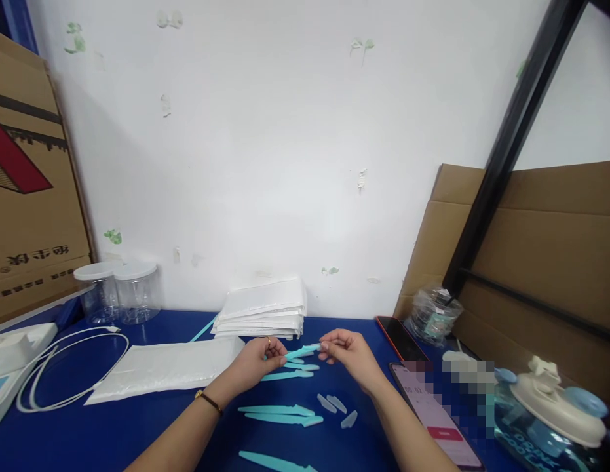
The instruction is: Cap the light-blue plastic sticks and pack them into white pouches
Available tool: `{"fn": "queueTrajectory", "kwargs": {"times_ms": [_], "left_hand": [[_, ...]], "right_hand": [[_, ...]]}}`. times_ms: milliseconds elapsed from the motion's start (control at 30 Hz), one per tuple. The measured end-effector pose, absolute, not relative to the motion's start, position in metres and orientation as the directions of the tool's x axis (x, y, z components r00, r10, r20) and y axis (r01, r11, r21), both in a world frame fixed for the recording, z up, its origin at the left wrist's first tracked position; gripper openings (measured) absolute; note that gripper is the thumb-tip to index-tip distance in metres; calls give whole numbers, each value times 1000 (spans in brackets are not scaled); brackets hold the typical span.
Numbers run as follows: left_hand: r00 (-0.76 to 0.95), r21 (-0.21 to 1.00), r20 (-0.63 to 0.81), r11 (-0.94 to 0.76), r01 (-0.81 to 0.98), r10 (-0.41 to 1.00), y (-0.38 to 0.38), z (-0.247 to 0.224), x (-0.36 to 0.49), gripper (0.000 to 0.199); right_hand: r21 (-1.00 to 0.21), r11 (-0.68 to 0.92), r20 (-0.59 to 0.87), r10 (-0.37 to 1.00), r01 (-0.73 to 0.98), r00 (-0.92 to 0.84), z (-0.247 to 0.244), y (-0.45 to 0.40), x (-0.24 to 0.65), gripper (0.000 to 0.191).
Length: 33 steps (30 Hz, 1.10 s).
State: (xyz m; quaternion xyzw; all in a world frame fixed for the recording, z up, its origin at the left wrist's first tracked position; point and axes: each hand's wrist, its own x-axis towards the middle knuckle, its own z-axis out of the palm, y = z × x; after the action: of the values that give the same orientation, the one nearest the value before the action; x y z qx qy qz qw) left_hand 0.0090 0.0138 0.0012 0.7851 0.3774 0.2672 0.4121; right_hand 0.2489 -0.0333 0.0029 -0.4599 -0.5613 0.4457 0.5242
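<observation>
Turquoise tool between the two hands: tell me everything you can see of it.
The tool is slim, turquoise and apparently plastic. The left hand pinches one end between thumb and fingers; the right hand has its fingertips at the other. It is held over the blue table, rising slightly toward the right hand. Fingers partly cover both ends, and any blade or cap is too small to make out.

Three loose caps point(349, 419), two jars point(137, 295), two phones point(401, 339)

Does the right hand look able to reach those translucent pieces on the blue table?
Probably yes: the translucent pieces lie close by, uncovered, though the right hand is occupied with a turquoise tool.
</observation>
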Motion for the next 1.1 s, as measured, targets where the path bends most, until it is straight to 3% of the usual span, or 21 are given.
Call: {"fn": "queueTrajectory", "kwargs": {"times_ms": [167,267,400,500,567,633,767,867,967,1100], "left_hand": [[592,819,106,-407,403,799,12,-3,11,27],[570,746,94,-437,503,817,16,-6,8,27],[525,536,108,-494,685,844,19,-6,2,19],[504,408,139,-513,755,852,17,-3,0,16],[491,358,185,-524,773,851,12,1,1,21],[519,350,191,-551,757,833,5,6,2,23],[676,425,-7,-609,670,737,-10,12,6,22],[701,420,-88,-612,670,708,-16,13,9,14],[691,391,-85,-614,686,718,-17,11,11,8],[672,402,-17,-611,682,740,-13,12,11,10]], "right_hand": [[-982,158,148,984,104,-94,-1,-34,238,39],[-949,146,131,989,278,-72,0,-34,246,36],[-766,152,27,979,625,-204,5,-38,272,22],[-654,167,-160,923,738,-350,7,-44,284,29],[-565,191,-207,909,803,-362,7,-47,282,32],[-475,218,-203,916,852,-347,6,-49,275,26],[-353,270,-136,933,896,-335,4,-51,261,19],[-294,289,-71,944,911,-323,2,-48,258,17],[-311,295,6,951,903,-309,-1,-45,260,14],[-561,307,62,942,769,-331,1,-43,265,11]]}}
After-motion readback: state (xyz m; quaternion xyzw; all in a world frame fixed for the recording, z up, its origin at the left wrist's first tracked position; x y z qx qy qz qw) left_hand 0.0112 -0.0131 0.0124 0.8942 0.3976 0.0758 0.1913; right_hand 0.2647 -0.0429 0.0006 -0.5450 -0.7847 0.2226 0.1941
